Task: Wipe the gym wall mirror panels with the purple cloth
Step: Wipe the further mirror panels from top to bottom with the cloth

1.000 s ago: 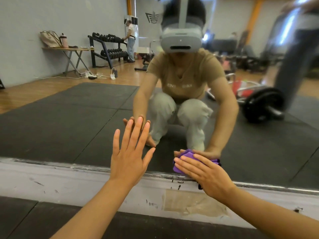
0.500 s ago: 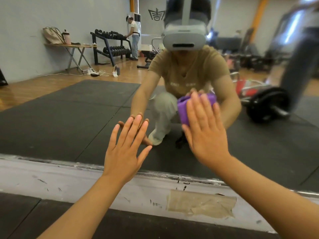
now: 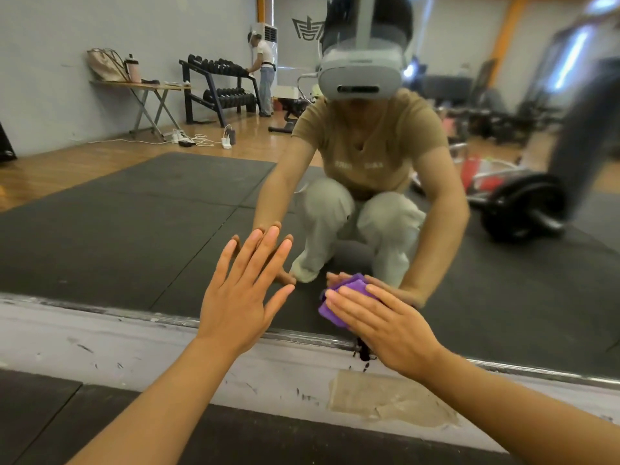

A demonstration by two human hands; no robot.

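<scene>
The right hand is pressing the purple cloth flat against the mirror, low on the glass and just above its metal bottom edge. Its grip is released: the fingers are lying straight over the cloth, not curling round it, and the cloth is showing bunched past the fingertips on the left side. The left hand is resting palm-first on the mirror beside it, fingers straight and slightly spread, thumb pointing toward the cloth, holding nothing; the two hands are lying near each other but apart. In the glass, the reflection of a crouching person is meeting both hands fingertip to fingertip. Below the mirror a scuffed white ledge is running across the view, with a patch of tan tape stuck under the right hand and a dark mark at the edge just under the cloth. Reflected behind are black floor mats, a dumbbell rack, a folding desk with a bag on it, and a barbell plate.
</scene>
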